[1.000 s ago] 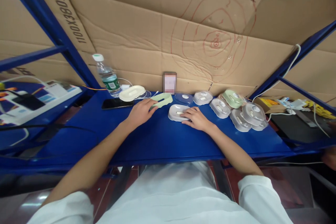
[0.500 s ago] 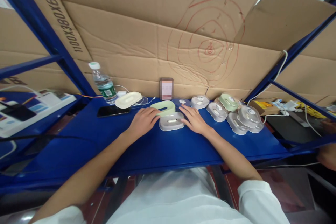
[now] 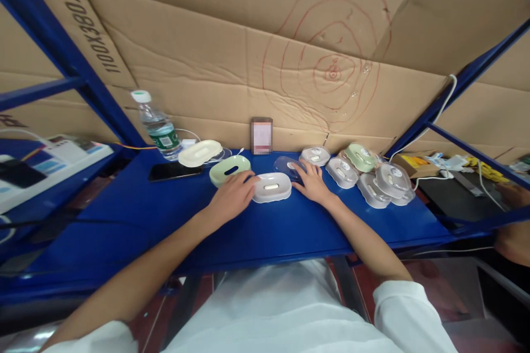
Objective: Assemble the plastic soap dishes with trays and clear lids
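Observation:
A pale grey oval dish with a white oblong piece in its middle lies on the blue table in front of me. At its left end rests my left hand, fingers loosely bent, with the fingertips by the rim. Just beyond that hand sits a light green oval dish with a dark oblong slot. On the other side, my right hand has its fingers apart over a clear plastic lid, its thumb close to the grey dish. Whether the right fingertips press on the lid, I cannot tell.
Several lidded dishes stand at the right, some stacked. A cream lid-like piece, a black phone and a water bottle are at the left. A small upright blurred panel leans against the cardboard wall.
The green dish has shifted left, away from behind the grey dish. My left hand has come lower, beside the grey dish. My right hand has moved slightly right, over the clear lid.

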A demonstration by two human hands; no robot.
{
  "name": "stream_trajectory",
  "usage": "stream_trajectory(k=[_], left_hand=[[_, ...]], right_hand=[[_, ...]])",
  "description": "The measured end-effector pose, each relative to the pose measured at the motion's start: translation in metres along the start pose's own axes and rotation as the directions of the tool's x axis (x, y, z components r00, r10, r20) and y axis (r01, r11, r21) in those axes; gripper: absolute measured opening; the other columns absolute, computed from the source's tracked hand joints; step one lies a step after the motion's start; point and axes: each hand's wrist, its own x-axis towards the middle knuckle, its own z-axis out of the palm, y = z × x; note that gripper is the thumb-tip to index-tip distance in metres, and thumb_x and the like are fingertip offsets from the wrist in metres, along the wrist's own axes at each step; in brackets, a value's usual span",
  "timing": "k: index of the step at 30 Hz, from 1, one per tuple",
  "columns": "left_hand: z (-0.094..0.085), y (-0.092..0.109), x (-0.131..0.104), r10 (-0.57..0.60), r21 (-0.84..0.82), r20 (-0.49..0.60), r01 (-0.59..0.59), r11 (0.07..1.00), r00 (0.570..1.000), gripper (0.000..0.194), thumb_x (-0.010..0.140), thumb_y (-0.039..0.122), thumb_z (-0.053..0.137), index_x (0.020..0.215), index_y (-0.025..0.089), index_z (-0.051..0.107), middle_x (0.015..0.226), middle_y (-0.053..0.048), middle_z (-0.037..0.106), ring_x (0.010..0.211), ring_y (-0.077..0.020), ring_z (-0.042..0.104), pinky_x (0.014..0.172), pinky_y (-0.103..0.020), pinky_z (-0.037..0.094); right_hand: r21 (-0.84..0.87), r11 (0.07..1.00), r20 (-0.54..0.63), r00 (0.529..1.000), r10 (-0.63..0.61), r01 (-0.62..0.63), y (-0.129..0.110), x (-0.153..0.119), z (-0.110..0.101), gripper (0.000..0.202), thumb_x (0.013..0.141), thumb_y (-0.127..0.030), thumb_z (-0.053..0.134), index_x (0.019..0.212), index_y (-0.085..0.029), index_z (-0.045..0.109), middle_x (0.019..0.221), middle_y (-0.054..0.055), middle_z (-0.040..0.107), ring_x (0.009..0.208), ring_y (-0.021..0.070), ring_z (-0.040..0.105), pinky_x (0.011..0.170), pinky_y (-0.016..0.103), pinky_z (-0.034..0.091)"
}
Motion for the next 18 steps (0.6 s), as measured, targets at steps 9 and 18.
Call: stream_trajectory(k=[9,18], left_hand=[[0.010,0.004,-0.004,0.017,-0.161,0.041,-0.010,0.987,0.999,0.032,0.103,0.040,0.063,0.127,0.021,0.071,0.155,-0.017,0.057,0.142,-0.0372,0.060,0.122,-0.056,0.049],[0.018,-0.003,-0.005,-0.089,-0.282,0.116,0.119,0.952,0.989,0.077,0.099,0.047,0.069,0.167,0.029,0.038,0.176,-0.015,0.035,0.162,-0.0375,0.039,0.130,-0.056,0.039]], right_hand=[[0.310,0.949,-0.064,0.995,0.078,-0.055,0.004,0.006,0.001,0.046,0.111,-0.039,0.053,0.153,-0.024,0.061,0.153,0.016,0.063,0.142,0.0305,0.062,0.119,0.050,0.053],[0.438,0.837,-0.108,0.944,-0.311,0.327,-0.035,-0.012,-0.027,0.047,0.115,-0.047,0.048,0.153,-0.024,0.062,0.152,0.016,0.061,0.147,0.0283,0.057,0.127,0.052,0.046]])
